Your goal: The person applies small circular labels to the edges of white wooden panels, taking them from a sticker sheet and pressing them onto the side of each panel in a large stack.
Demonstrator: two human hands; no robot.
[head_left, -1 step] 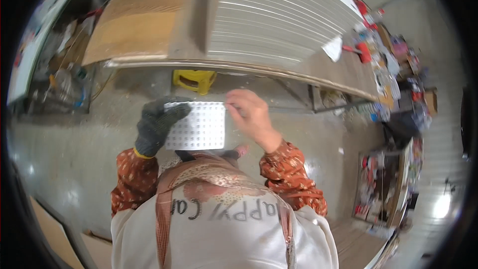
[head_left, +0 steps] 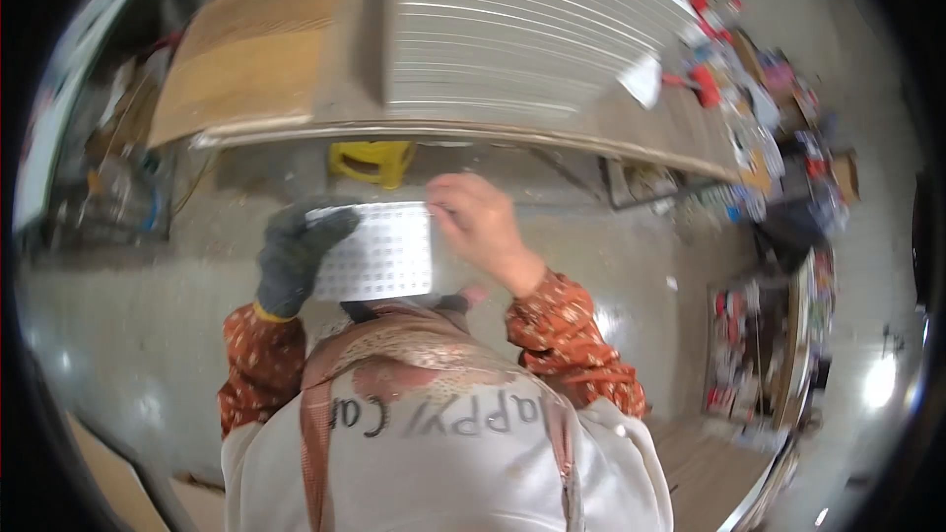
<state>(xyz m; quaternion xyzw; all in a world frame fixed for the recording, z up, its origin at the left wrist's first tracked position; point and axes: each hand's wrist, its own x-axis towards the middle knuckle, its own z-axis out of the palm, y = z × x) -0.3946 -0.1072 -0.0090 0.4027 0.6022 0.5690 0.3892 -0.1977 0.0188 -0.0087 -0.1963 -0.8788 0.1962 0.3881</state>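
Held up at chest height between two hands: a white sheet (head_left: pixel 379 254), flat, rectangular, covered in a regular grid of small dots or holes, which of the two too fine to tell. Left hand (head_left: pixel 294 251) in a dark grey knitted glove with a yellow cuff, closed over the sheet's left edge, fingers curled across the top left corner. Right hand (head_left: pixel 480 227) bare, fingertips pinched narrowly on the sheet's top right corner, thumb side hidden behind the fingers. Below the sheet, orange patterned sleeves and a pale apron with brown straps. Above the sheet, a long workbench (head_left: pixel 296 99) with a worn wooden top, edge bent by the lens. On the bench, up and right of the sheet, a stack of white panels (head_left: pixel 512 30), thin edges showing as fine parallel lines. Just above the sheet, under the bench edge, a yellow plastic stool (head_left: pixel 372 160). Behind the sheet, grey concrete floor (head_left: pixel 138 335), smooth and glossy. Far right of the sheet, cluttered shelves (head_left: pixel 778 335) of small colourful goods.
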